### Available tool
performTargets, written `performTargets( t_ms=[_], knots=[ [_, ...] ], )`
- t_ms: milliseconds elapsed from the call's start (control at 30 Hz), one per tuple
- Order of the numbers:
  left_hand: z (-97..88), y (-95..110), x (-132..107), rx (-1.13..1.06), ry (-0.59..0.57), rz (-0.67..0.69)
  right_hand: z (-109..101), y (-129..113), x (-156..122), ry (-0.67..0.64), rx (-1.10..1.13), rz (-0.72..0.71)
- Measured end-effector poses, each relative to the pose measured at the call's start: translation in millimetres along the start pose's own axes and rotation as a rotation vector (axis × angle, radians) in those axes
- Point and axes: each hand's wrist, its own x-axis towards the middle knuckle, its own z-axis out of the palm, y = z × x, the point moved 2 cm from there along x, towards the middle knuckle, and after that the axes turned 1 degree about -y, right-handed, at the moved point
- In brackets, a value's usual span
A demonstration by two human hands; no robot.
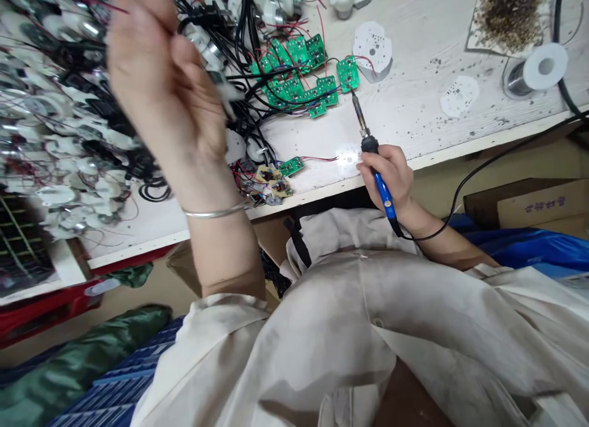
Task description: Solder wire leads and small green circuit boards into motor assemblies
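"What does the right hand [391, 176] have?"

"A blue-handled soldering iron [381, 191]. Its grip is closed around the upper handle, with the fingers near the black collar."

"And the tip?"

"At the lower edge of a single green board [348, 74] on the desk [405, 123]. Whether it actually touches is too fine to tell. That board lies just right of a cluster of green boards [283, 92], and beside a large white disc [373, 43]."

"How about the left hand [161, 89]?"

"It's up over the heap of white parts [59, 142] and black cables, blurred, fingers curled. One can't tell whether its grip holds anything. A silver bangle [216, 213] circles the wrist."

"Anything close to the person's body?"

"A small green board [291, 166] near the desk's front edge, its red wires reaching toward a small white disc [347, 158] just beside the right hand's fingers."

"And off to the right?"

"A white spool [545, 67] of wire, tipped over, near a pad bearing a brown tangle [510, 16]."
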Motion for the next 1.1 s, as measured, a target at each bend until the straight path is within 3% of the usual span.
performTargets(
  t_ms=[33, 100, 167, 233, 367, 467, 667, 767, 867, 1000, 1100],
  knots=[
    [16.8, 15.7, -10.8, -0.228, 0.095, -0.193, 0.5, 0.0, -0.1, -0.033, 0.017, 0.040],
    [50.9, 48.0, -36.4, -0.477, 0.119, -0.406, 1.1, 0.0, 0.0, -0.102, 0.040, 0.101],
    [74.7, 70.6, -62.0, -0.463, 0.058, -0.495, 0.9, -0.4, 0.4, -0.139, 0.051, 0.125],
    [86.3, 78.9, -82.8, -0.327, -0.066, -0.496, 0.0, -0.7, 1.3, -0.141, 0.050, 0.128],
    [87.8, 71.1, -103.8, -0.126, -0.195, -0.420, -1.4, -1.1, 3.2, -0.156, 0.065, 0.155],
    [87.4, 68.0, -108.0, -0.085, -0.218, -0.397, -2.0, -1.9, 4.2, -0.147, 0.103, 0.149],
    [88.7, 76.9, -111.8, -0.050, -0.184, -0.434, -4.4, -3.3, 5.8, -0.007, 0.136, 0.035],
    [86.5, 78.9, -109.5, -0.025, -0.206, -0.353, -3.8, -1.9, 5.3, -0.093, 0.113, 0.080],
    [84.5, 74.5, -109.7, -0.046, -0.256, -0.361, -2.8, -0.7, 4.6, -0.208, 0.105, 0.151],
    [84.4, 73.0, -113.4, -0.002, -0.246, -0.373, -5.0, -2.2, 5.9, -0.147, 0.106, 0.108],
    [87.6, 79.5, -114.6, 0.115, -0.226, -0.322, -4.3, -1.5, 7.4, -0.241, 0.098, 0.160]
  ],
)
